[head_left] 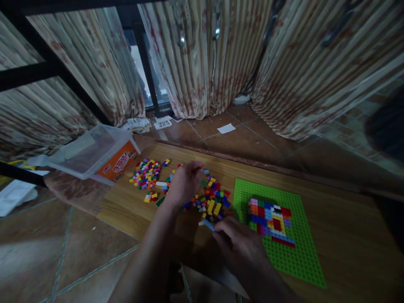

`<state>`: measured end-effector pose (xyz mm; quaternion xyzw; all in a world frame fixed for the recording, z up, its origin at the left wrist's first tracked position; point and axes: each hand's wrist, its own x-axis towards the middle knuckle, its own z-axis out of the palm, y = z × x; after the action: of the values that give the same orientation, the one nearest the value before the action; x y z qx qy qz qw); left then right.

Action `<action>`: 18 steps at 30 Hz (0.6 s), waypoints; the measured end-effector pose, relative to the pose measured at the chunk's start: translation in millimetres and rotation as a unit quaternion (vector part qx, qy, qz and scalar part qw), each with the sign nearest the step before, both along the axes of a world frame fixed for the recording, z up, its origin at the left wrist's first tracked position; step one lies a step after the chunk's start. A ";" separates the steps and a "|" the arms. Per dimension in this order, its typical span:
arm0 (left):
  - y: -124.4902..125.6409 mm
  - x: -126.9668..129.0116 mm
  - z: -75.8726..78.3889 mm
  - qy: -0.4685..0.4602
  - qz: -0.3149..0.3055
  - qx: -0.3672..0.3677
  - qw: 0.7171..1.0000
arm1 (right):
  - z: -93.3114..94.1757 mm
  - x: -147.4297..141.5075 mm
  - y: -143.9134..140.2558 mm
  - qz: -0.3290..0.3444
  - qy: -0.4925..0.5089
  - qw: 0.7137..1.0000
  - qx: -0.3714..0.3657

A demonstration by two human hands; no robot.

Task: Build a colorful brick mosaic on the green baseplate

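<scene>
My left hand [186, 182] is over the loose toy bricks [217, 193] in the middle of the wooden table, its fingers curled inward. What it holds, if anything, is hidden behind the hand. Between the thumb and fingers of my right hand [240, 240] is a long light blue toy brick [208, 225], held near the front edge of the pile. A small white piece lies by the tip of that brick. To the right, a green baseplate [299, 235] carries a block [271, 221] of joined bricks in many colours.
A heap of small mixed bricks [147, 172] lies at the table's left end. Beyond it stands a clear plastic box [94, 147] with an orange label. Long striped curtains [205, 67] hang behind the table [347, 235], and papers [226, 128] lie on the tiled floor.
</scene>
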<state>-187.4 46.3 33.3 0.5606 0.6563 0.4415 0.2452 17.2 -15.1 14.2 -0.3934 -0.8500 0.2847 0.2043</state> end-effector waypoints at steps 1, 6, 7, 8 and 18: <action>-0.3 -1.3 0.2 -0.004 0.005 0.000 1.000 | -1.5 -3.7 -1.4 0.003 -0.004 1.000 0.006; -3.0 -2.1 2.8 0.034 0.005 -0.006 0.999 | 0.4 -10.7 7.0 -0.044 -0.003 0.999 0.021; -3.9 -1.4 3.6 0.048 0.007 -0.010 0.999 | 1.0 -11.1 10.8 -0.059 0.002 0.998 0.030; -4.9 -0.6 4.5 0.060 0.008 -0.015 0.998 | 1.0 -11.5 14.8 -0.068 0.005 0.997 0.042; -11.6 0.8 8.7 0.057 -0.020 -0.044 0.997 | -3.0 -13.9 31.8 -0.093 0.084 0.992 -0.034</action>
<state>-186.5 34.8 42.0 0.5863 0.6768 0.3746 0.2406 3.2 16.7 11.3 -0.4517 -0.7796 0.3250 0.2873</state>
